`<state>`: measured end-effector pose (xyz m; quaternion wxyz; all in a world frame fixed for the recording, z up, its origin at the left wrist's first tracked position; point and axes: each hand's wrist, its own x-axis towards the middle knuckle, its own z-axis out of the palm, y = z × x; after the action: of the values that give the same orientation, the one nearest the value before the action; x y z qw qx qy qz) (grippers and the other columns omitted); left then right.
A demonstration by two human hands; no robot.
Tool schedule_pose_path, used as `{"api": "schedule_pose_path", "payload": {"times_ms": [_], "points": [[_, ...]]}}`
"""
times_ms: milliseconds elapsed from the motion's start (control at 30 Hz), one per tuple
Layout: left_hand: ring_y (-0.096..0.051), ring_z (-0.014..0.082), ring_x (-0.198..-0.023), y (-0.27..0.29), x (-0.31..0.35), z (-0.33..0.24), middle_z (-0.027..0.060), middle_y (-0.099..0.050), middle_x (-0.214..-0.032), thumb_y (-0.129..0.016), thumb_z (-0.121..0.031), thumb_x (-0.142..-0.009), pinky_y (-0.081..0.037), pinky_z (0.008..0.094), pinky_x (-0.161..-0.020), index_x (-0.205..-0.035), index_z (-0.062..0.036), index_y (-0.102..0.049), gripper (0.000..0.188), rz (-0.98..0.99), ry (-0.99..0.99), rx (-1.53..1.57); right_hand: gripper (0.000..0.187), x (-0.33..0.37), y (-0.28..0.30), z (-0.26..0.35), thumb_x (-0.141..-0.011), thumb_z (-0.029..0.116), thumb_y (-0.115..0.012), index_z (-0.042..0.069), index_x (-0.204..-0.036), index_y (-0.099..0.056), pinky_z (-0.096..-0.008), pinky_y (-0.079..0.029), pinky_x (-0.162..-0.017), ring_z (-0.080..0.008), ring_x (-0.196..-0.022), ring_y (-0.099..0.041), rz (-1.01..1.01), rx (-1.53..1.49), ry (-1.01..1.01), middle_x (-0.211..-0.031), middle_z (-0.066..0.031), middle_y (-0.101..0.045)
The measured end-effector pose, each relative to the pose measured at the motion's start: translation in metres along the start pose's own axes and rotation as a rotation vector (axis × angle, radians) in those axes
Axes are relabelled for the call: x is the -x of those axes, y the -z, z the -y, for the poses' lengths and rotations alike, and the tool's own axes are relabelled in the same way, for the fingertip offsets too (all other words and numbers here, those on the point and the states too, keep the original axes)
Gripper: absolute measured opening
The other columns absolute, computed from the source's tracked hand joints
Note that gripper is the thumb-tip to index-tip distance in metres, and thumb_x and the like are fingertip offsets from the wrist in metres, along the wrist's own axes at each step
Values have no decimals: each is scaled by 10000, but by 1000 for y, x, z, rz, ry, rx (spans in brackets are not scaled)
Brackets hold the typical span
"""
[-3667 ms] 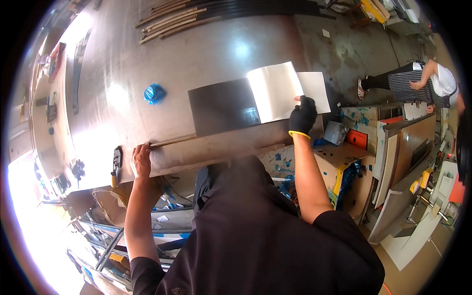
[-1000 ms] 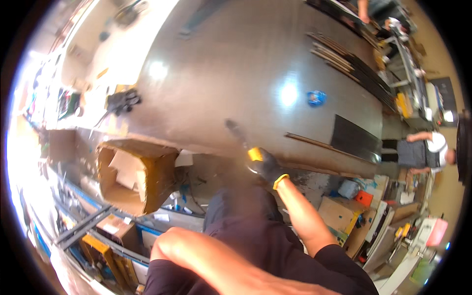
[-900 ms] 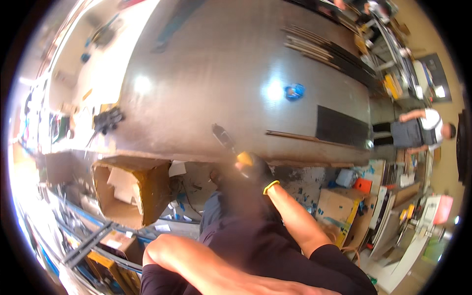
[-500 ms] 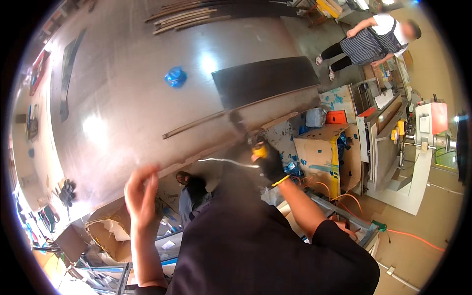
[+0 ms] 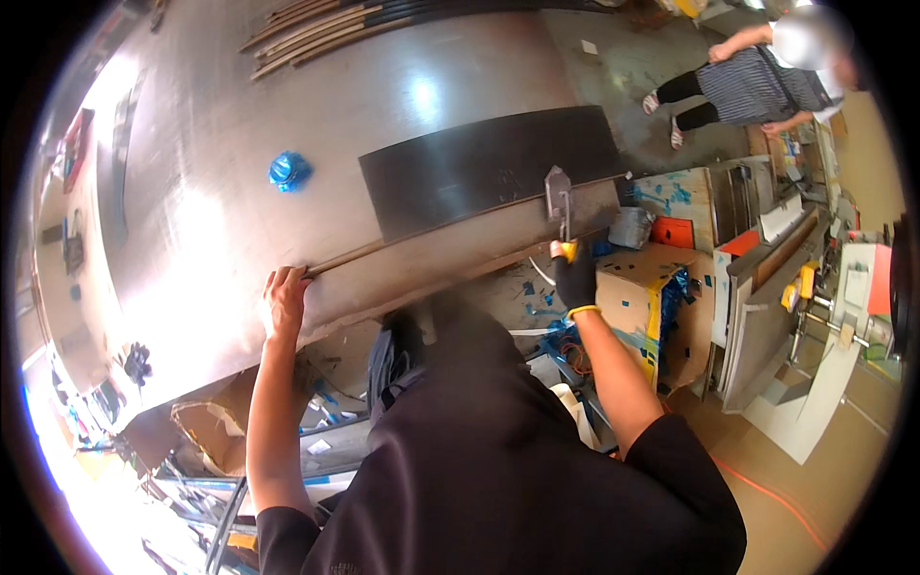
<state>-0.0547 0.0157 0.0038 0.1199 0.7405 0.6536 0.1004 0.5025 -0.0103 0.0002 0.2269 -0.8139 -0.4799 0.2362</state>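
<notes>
My bare left hand [image 5: 283, 302] reaches the near edge of the large metal table, its fingers closed on the left end of a thin strip [image 5: 343, 259]. That strip runs right along the near edge of a dark rectangular sheet [image 5: 494, 168] lying on the table. My right hand [image 5: 575, 283], in a black fingerless glove, grips a tool [image 5: 558, 194] by its yellow handle. The tool has a flat, pointed grey head on a bent rod. Its head lies over the strip near the sheet's right end. A white cord [image 5: 541, 271] hangs beside the glove.
A crumpled blue bundle [image 5: 288, 172] lies on the metal table [image 5: 220, 125]. Long bars [image 5: 316, 43] are stacked at its far side. Right of the table stand a cardboard box [image 5: 628, 287] and leaning boards [image 5: 767, 297]. Another person [image 5: 762, 86] stands at the far right.
My left hand has moved forward from the air onto the strip's end. The right hand has carried the tool forward and right, over the strip. The strip now lies against the dark sheet's near edge.
</notes>
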Motion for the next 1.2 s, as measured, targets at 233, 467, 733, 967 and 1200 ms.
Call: {"api": "schedule_pose_path", "payload": {"times_ms": [233,467,733,967,1200], "points": [[-686,309,-920,-2,0,8,66,-711,-963,-816,-151,-833,-573,423,-805,-1073,-126,-770,246,-35,-13,-3,501,75,-92,125,-946,464,-693,60,-1220,-579,-554,-559,-800,-485,-953,-707,464,122,231,-1028,-239,-738],[-674,342,-876,-6,-4,4,117,-707,-922,-820,-10,-784,-555,438,-775,-1070,-67,-785,294,-98,-39,83,389,53,-68,148,-943,369,-707,43,-1135,-615,-548,-549,-827,-446,-914,-704,587,79,230,-977,-237,-722],[-676,330,-898,-12,-1,14,103,-712,-953,-803,-35,-807,-561,444,-808,-1085,-72,-766,283,-38,5,27,500,-106,44,-112,-980,507,-684,20,-1078,-628,-464,-528,-831,-340,-941,-677,-11,-162,14,-1029,-165,-693],[-672,319,-904,-4,6,10,85,-706,-977,-794,-80,-825,-562,434,-807,-1101,-100,-780,276,-25,21,6,545,-148,112,-98,-1009,554,-628,22,-932,-713,-424,-516,-704,-279,-742,-683,-33,-69,-163,-799,-139,-708],[-680,346,-890,-1,-3,8,123,-710,-919,-828,-37,-796,-550,443,-791,-1027,-52,-778,237,-49,11,82,502,18,-56,41,-958,473,-662,56,-1238,-644,-504,-544,-901,-404,-1022,-698,260,24,99,-1100,-224,-714]]}}
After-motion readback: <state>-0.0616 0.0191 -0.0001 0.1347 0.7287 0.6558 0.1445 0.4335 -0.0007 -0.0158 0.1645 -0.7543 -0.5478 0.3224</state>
